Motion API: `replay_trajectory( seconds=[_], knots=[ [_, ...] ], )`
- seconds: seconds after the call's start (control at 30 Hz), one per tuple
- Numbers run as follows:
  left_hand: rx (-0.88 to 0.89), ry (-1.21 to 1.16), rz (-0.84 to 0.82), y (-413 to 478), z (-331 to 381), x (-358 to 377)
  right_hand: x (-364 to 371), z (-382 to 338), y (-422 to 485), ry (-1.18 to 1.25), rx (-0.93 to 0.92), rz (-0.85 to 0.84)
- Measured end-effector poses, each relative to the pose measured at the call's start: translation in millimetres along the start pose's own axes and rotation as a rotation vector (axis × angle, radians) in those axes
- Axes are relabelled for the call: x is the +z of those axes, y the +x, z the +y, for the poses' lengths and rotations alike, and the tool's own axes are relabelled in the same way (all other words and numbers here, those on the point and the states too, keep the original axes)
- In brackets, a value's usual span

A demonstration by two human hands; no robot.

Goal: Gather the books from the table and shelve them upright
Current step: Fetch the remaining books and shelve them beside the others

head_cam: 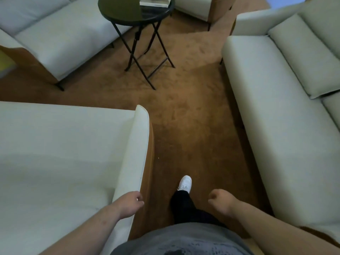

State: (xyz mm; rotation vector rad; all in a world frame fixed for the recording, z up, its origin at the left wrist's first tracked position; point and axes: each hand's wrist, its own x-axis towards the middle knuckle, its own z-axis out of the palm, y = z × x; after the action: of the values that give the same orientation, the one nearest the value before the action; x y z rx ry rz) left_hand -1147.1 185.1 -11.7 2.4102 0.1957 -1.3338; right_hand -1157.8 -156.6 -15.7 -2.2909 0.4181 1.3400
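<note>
A stack of books [155, 1] lies flat on the round black folding table [119, 14] at the top of the head view, cut off by the frame's edge. My left hand [131, 204] hangs low beside a sofa's arm, fingers curled, holding nothing. My right hand [219, 200] is also low, loosely closed and empty. Both hands are far from the table, with carpet between. No shelf is in view.
Pale sofas surround the brown carpet: one [64, 153] at my left, one [285, 107] along the right, one [60, 39] at the far left, an armchair [198, 8] behind the table. My leg and white shoe [185, 183] step along the carpet lane between them.
</note>
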Motion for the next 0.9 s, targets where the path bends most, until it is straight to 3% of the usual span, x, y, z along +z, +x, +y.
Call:
replay_trajectory(
  seconds=[0.37,0.63,0.9],
  knots=[
    [0.053,-0.173,0.106,90.9,125.2,-133.4,-177.9,0.5,76.3,0.177,0.100,0.124],
    [0.019,-0.075,0.021,167.3,162.1,-194.2,-231.0,-4.1,122.4,0.182,0.188,-0.001],
    [0.004,-0.059,-0.038,269.4,236.2,-301.1,-376.1,-39.4,196.4,0.118,0.239,-0.018]
  ],
)
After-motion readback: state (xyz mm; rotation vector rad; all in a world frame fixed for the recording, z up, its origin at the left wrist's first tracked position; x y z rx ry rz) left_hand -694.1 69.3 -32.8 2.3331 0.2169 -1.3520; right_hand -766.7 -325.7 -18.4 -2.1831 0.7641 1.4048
